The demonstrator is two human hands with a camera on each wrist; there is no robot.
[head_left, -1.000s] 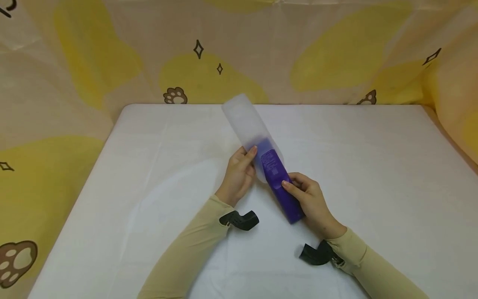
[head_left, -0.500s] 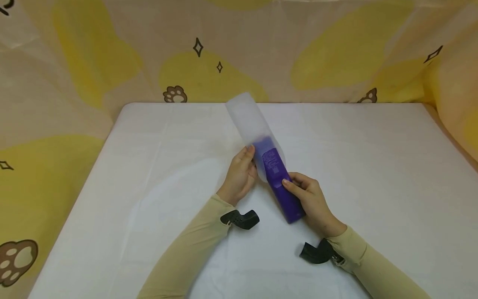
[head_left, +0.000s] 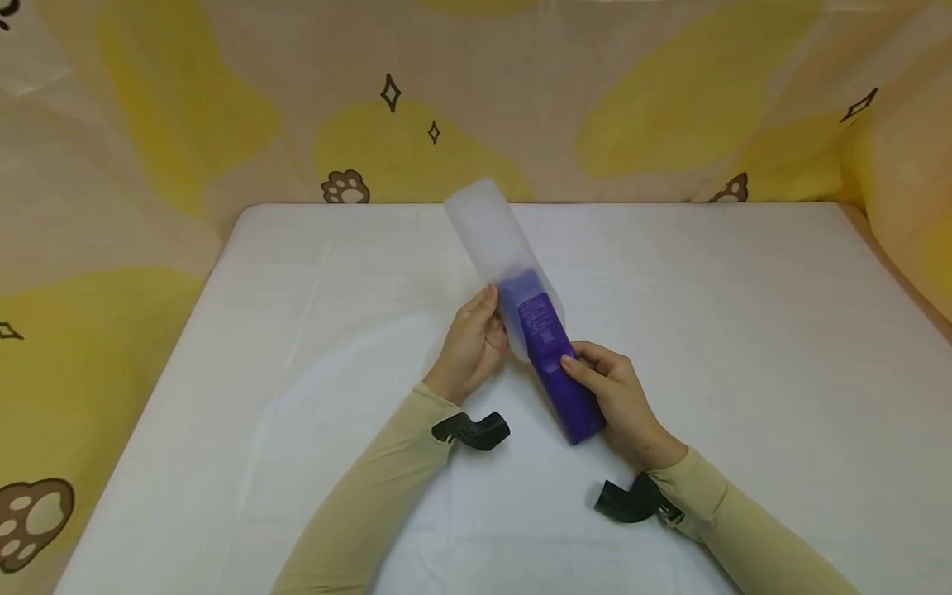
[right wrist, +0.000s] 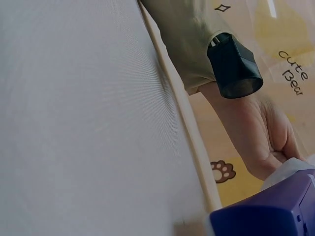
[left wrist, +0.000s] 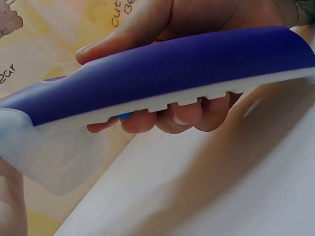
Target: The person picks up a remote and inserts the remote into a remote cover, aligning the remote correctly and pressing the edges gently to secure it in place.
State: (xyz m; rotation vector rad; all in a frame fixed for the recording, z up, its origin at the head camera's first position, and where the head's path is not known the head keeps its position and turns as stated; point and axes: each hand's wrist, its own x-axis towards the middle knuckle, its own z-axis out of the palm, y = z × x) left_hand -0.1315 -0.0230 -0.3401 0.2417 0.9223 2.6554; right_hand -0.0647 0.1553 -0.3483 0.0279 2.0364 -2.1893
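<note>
A remote control (head_left: 549, 355) with a purple back lies slantwise between my hands. Its far end is inside a frosted, translucent sleeve (head_left: 487, 219), which reaches well past it. My left hand (head_left: 472, 343) holds the sleeve by its left edge, near the mouth, with the thumb on the rim side. Around the bare lower half of the remote, my right hand (head_left: 617, 397) has its thumb on one edge and fingers underneath. In the left wrist view, the white button side of the remote (left wrist: 187, 73) faces down onto the right fingers (left wrist: 142, 120). The right wrist view shows its purple end (right wrist: 261, 219).
A white-covered table (head_left: 335, 289) lies under both hands. Behind it and at the sides hangs a beige and yellow printed cloth (head_left: 550, 99). Black curved pieces (head_left: 479, 431) are attached at both wrists.
My left thumb has slid slightly up and left, from over the sleeve to its edge. The remote and right hand stay almost still.
</note>
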